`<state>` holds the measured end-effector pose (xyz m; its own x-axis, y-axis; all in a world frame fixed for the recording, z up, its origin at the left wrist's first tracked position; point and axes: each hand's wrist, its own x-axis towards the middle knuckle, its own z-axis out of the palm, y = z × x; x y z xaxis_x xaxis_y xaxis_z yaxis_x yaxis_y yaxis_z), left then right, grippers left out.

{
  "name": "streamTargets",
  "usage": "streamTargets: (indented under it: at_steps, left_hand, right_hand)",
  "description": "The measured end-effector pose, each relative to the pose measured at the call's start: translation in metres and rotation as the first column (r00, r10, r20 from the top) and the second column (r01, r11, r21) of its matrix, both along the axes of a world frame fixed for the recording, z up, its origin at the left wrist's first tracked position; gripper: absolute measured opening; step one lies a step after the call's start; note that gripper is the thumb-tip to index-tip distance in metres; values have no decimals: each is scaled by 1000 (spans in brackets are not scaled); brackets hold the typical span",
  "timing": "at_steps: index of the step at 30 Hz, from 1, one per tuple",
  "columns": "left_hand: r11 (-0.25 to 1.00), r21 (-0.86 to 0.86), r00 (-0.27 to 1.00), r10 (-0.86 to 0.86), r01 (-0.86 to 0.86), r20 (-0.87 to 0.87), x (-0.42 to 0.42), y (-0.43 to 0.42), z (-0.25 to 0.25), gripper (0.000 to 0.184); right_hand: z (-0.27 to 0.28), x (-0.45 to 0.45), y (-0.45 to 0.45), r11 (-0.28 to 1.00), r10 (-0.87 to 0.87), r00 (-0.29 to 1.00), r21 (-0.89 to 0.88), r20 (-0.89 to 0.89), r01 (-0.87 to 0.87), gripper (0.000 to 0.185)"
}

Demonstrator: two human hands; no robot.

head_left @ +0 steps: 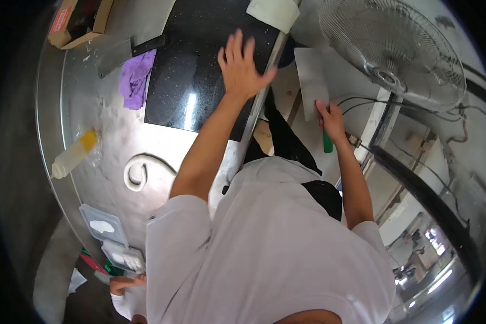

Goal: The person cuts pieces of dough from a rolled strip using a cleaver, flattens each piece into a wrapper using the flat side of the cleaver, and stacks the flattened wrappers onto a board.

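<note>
Over the black worktop slab (173,86), my left hand (240,67) has its fingers spread and holds nothing. My right hand (332,121) is closed around the green handle of a wide, flat metal blade (310,81), held off the counter's front edge. A strip of white dough (136,166), curled at one end, lies on the metal counter (110,146), partly hidden by my left arm. A purple cloth (136,78) rests beside the slab, next to a metal scraper (114,58).
A bottle with a yellow part (74,154) and plastic containers (103,225) stand on the counter. An open cardboard box (81,24) is top left. A white cloth (275,12) lies beyond my left hand. A fan (394,54) stands right. Another person's arm (125,284) shows bottom left.
</note>
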<state>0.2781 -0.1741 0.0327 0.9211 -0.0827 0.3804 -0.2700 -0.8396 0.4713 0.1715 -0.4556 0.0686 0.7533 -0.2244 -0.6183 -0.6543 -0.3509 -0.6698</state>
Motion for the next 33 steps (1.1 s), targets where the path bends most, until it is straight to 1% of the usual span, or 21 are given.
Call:
streamTargets:
  at_steps: [1,4,5,6,7,9,10,11,12,14,15,17,19,21,25,27,28,29,30,31,33]
  left_hand:
    - [1000,7,1000,-23,23,1,-7,3,-10,82]
    - [993,45,993,114,-114,-13,4,24,-31,89]
    - [936,-273,975,211,-221,-66,16,38,-24,87]
    - [760,-575,949,297,-304,-110,45,39,-11,85]
    - [795,-538,955,289,-280,-68,41,37,6,82]
    - [975,-192,991,128,-116,49,13,26,10,83]
    - [998,-34,998,52,-53,-23,-13,17,-4,92]
    - [961,266,974,-13,74,-224,-39,19,-29,105]
    - [957,283,952,29,62,-306,-58,23,-24,108]
    - [953,302,930,82,33,-358,-37,18,-20,111]
    - [937,341,921,67,74,-384,-34,18,-15,112]
    - [899,403,904,21,170,-428,-23,21,-7,113]
    - [878,431,895,6,209,-446,-2,20,-6,113]
    - [890,407,930,-47,205,-365,19,27,-10,114]
    - [884,417,958,-104,212,-267,65,43,-17,114]
    - [878,414,951,-129,242,-281,45,47,-22,117]
    - [856,417,923,-157,305,-352,21,43,-16,117]
    - [832,412,883,-181,372,-433,-4,40,-11,117]
    - [833,354,856,-242,425,-457,-15,40,-14,116]
    - [832,300,838,-309,467,-449,-7,37,-19,115]
    - [786,358,797,-265,504,-542,20,30,-9,114]
  right_hand:
    - [6,-9,3,1000,-23,1000,7,1,23,49]
    - [9,-33,3,987,77,992,-132,-100,-90,54]
    - [-5,-36,9,955,263,963,-158,57,-251,56]
    - [-17,-13,11,887,449,860,-238,245,-395,58]
    - [-16,7,26,872,489,823,-154,288,-465,57]
    - [-24,13,63,844,517,797,-32,312,-535,56]
    - [-39,28,75,755,640,724,-37,257,-655,55]
    - [-48,39,84,648,750,630,-30,199,-761,54]
    - [-46,35,91,642,752,627,-12,203,-766,54]
    - [-37,49,94,631,775,615,-138,145,-763,59]
    - [-32,46,96,628,777,614,-104,138,-771,59]
    - [-27,54,98,587,805,588,-255,80,-768,66]
    - [-32,72,101,628,773,627,-259,97,-734,69]
    - [-31,73,104,664,741,664,-250,94,-705,71]
    - [-29,112,118,635,767,611,-365,195,-681,75]
    - [-26,94,117,670,742,637,-260,210,-695,76]
    - [-30,69,111,655,743,590,-160,316,-739,77]
    - [-27,51,110,626,779,624,-139,62,-767,80]
    - [-44,32,108,641,767,638,-119,69,-758,84]
    - [-50,24,112,668,741,668,-186,71,-721,85]
    - [-51,35,111,661,744,647,-330,167,-674,84]
